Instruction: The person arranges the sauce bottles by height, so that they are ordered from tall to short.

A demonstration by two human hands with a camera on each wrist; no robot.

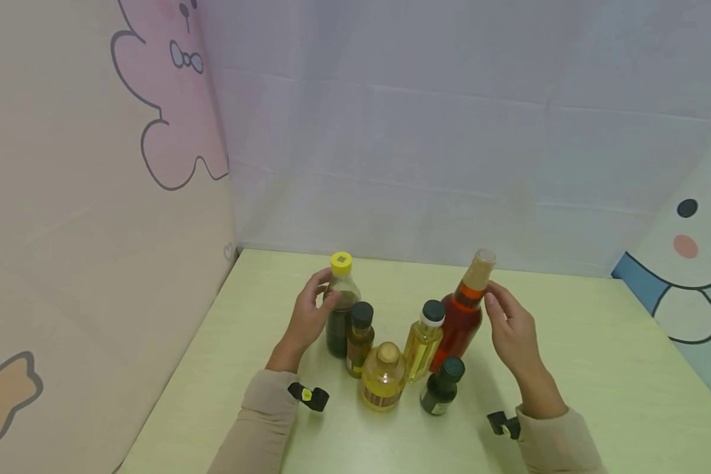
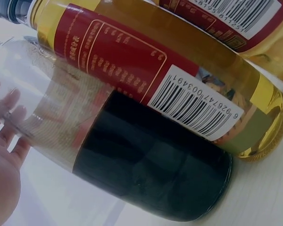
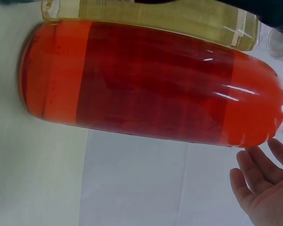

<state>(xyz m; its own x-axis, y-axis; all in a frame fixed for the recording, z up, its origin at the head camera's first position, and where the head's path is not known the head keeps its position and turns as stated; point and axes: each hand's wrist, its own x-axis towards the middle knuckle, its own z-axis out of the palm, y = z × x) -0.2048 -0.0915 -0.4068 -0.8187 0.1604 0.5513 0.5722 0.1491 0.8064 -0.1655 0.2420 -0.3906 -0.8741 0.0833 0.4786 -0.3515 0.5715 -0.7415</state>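
Observation:
A yellow-capped bottle of dark liquid [image 1: 338, 331] stands at the left of a tight cluster. My left hand [image 1: 309, 317] holds it loosely round the shoulder, thumb in front and fingers behind. In the left wrist view, fingertips [image 2: 10, 100] lie against its clear glass upper part. At the cluster's right back stands a tall bottle of red liquid [image 1: 459, 326] with a pale neck. My right hand [image 1: 517, 336] is beside that neck, fingertips touching or nearly touching it. Its fingers [image 3: 255, 175] look relaxed next to the bottle's shoulder in the right wrist view.
Between the two lie a dark-capped amber bottle [image 1: 360, 339], a round yellow bottle [image 1: 384, 380], a green-capped pale yellow bottle [image 1: 422, 345] and a small dark bottle [image 1: 439, 392]. They stand close together on the pale table [image 1: 604, 368]. Curtains [image 1: 426, 151] hang behind.

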